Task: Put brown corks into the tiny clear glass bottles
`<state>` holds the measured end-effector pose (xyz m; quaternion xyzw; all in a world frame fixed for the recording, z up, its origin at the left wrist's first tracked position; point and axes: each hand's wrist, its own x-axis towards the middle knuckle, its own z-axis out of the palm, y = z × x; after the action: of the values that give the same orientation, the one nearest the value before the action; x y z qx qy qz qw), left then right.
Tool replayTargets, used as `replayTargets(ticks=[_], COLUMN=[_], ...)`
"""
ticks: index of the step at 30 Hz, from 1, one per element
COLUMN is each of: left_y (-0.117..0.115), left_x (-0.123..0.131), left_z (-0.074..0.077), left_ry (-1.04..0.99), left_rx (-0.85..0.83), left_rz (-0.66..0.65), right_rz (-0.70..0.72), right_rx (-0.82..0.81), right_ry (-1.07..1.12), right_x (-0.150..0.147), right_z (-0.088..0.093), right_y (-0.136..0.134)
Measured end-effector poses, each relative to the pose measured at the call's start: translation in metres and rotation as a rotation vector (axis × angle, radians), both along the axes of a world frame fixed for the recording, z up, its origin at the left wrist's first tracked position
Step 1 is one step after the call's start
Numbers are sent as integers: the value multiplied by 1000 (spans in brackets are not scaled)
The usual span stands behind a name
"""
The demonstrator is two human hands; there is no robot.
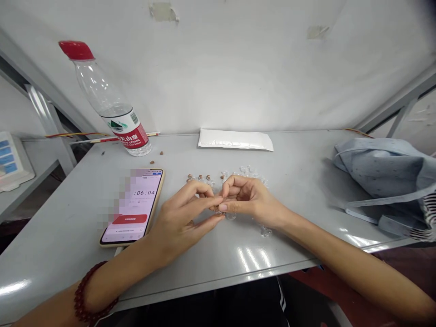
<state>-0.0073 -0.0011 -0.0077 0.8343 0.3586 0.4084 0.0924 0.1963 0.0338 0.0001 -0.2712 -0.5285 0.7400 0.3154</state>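
Your left hand [180, 218] and right hand [250, 200] together, fingertips [218, 207] pinching small brown piece [215, 208] above surface [211, 254], likely for fine control. Clear plastic pieces [245, 171] and brown pieces [199, 177] lie just far, within reach; phone [131, 206] showing timer lies left, readable.

Small brown pieces [200, 177], irregular in shape, lie loose on the tabletop just left of frame centre, among clear plastic pieces [250, 171] scattered in an arc. A separate clear piece [266, 231] lies lower right. A further brown piece [215, 209] sits pinched at frame centre, mostly hidden.
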Motion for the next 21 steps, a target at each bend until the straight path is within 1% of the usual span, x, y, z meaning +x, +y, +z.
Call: replayTargets(ticks=[2,3,4,7,9,11,13,18,21], left_y=[3,4,6,8,9,10,13,21,20], left_x=[-2,-3,-4,-5,-5,-8,-13,-31,-41], left_z=[-2,-3,-5,-8,-7,-3,4,24,27], left_ry=[8,19,36,97,120,128,143,212,295], left_rx=[-44,-75,-112,-211,-260,-293,-312,-400,-447], left_rz=[-10,-7,2,51,95,147,194,291,313], right_rz=[-2,-39,-105,-379,-476,-474,-431,-268,-221], right_rx=[90,177,290,695,894,1000,1051,1104,1134], right_ry=[-81,-138,-206,-478,-670,-821,-902,-987,-1052], right_x=[4,6,10,24,34,44,50,50,45], right_z=[2,3,4,4,1,-1,-4,-12,-16], right_y=[2,4,6,18,29,38,45,50,49])
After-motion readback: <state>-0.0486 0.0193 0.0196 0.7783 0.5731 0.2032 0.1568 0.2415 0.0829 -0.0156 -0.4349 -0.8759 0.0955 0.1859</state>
